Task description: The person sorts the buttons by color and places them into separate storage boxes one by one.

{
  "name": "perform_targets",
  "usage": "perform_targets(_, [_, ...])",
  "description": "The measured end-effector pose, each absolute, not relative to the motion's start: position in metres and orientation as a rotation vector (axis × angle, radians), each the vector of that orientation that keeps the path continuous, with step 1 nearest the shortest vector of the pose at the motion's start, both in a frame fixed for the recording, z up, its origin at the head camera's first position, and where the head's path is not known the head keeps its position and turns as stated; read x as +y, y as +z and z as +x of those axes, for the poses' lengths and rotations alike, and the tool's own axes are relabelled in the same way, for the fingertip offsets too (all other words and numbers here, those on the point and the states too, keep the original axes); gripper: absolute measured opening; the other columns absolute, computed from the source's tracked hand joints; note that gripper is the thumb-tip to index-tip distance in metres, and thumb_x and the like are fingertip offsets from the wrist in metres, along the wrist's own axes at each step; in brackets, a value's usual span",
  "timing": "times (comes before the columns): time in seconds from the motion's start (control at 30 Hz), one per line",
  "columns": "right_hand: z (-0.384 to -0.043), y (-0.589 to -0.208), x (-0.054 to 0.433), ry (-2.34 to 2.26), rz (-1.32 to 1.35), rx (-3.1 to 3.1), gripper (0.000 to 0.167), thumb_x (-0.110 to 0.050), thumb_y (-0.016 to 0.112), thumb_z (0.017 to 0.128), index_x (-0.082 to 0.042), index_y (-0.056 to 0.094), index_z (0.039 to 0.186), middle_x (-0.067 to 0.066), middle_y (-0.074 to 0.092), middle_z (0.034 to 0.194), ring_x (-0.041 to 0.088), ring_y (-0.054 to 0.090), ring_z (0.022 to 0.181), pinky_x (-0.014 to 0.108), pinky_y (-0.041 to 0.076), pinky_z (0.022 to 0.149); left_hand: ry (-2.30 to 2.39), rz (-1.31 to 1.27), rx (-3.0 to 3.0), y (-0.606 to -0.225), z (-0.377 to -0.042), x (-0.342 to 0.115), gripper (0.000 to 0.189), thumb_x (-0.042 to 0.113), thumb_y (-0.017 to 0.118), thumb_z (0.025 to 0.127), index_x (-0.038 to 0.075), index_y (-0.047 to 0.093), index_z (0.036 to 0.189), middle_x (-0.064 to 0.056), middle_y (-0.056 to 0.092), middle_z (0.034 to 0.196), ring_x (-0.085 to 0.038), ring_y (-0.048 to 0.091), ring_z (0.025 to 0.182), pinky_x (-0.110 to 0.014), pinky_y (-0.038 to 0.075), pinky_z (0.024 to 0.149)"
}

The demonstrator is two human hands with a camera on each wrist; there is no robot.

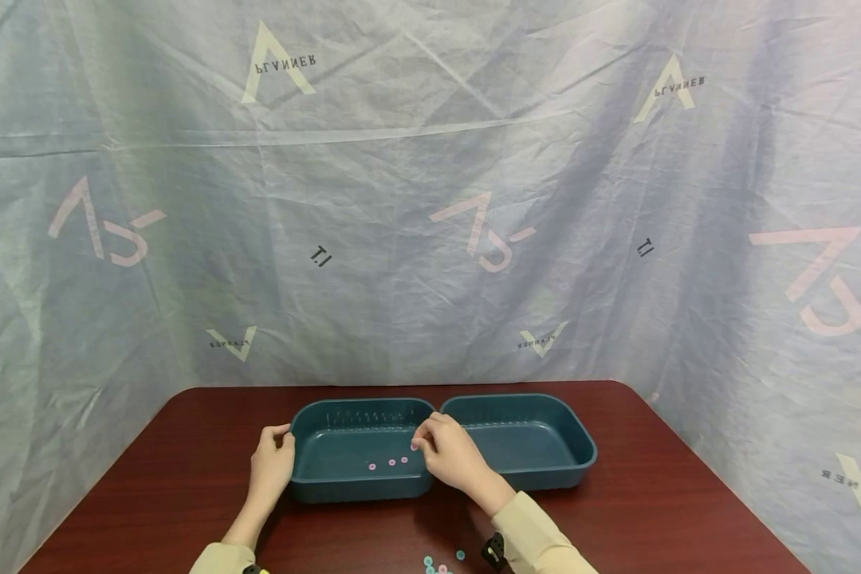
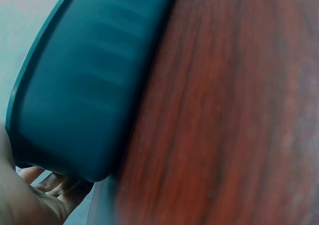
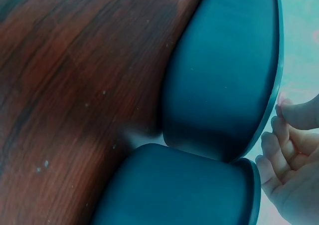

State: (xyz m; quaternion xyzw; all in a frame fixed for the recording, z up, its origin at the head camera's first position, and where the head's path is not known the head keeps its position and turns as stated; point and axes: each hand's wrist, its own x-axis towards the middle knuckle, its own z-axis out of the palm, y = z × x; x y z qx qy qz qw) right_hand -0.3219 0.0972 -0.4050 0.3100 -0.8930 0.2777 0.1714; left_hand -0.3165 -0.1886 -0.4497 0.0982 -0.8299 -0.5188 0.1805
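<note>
- The right hand (image 1: 456, 458) pinches one held pink piece (image 1: 414, 447) between thumb and finger. The other fingers are bent in.
- The held pink piece is up above the left tray (image 1: 359, 489), near that tray's 3 o'clock end. It is tiny and light pink. The fingers hide most of it, so I cannot tell its whole shape.
- The left hand (image 1: 271, 462) is at the left tray's 9 o'clock end. Its thumb is by the rim and its fingers bend round the outside, holding that end.
- Three pink pieces (image 1: 391, 462) lie on the floor of the left tray, between 4 and 6 o'clock from its middle. They are small and round, with a tiny spot in the middle, like buttons. They sit apart in a slanting row.
- There are two trays. Both are dark blue-green, with round corners and smooth rims. The right tray (image 1: 524, 446) is at 3 o'clock from the left one, and their rims look like they touch.
- More little pieces lie on the table at 5 o'clock from the left tray. I see one loose pink piece (image 1: 442, 568) and at least three blue pieces (image 1: 460, 555). The picture's edge cuts the pile, so I cannot count them all.
- There is one table (image 1: 660, 494), shiny and red-brown.
- One grey cloth (image 1: 402, 303) with printed letters hangs at 12 o'clock.
- Two cream sleeves (image 1: 538, 538) show, one on each arm.
</note>
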Motion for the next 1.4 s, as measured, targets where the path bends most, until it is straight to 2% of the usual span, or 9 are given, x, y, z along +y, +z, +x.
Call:
perform_targets(0.27, [-0.325, -0.407, 0.096, 0.756, 0.891, -2.527, 0.012, -0.014, 0.062, 0.091, -0.013, 0.065, 0.079, -0.006, 0.053, 0.075, 0.004, 0.041, 0.067, 0.023, 0.044, 0.068, -1.47, 0.272, -2.343, -0.449, -0.316, -0.188, 0.04, 0.016, 0.033, 0.099, -0.007, 0.04, 0.13, -0.034, 0.048, 0.126, -0.044, 0.05, 0.11, -0.053, 0.04, 0.087])
perform_targets(0.6, [-0.328, -0.406, 0.092, 0.74, 0.928, -2.53, 0.011, -0.013, 0.062, 0.09, -0.011, 0.065, 0.08, -0.004, 0.054, 0.075, 0.004, 0.043, 0.064, 0.019, 0.041, 0.061, -1.473, 0.278, -2.345, -0.45, -0.316, -0.189, 0.04, 0.016, 0.032, 0.099, -0.007, 0.04, 0.131, -0.034, 0.047, 0.127, -0.044, 0.05, 0.11, -0.053, 0.04, 0.087])
perform_targets(1.4, [-0.334, -0.411, 0.086, 0.689, 0.94, -2.579, 0.01, -0.009, 0.062, 0.089, -0.008, 0.068, 0.082, -0.002, 0.055, 0.075, 0.008, 0.052, 0.067, 0.018, 0.04, 0.057, -1.473, 0.279, -2.339, -0.45, -0.316, -0.188, 0.04, 0.017, 0.032, 0.099, -0.006, 0.04, 0.13, -0.034, 0.048, 0.127, -0.043, 0.051, 0.108, -0.053, 0.04, 0.087])
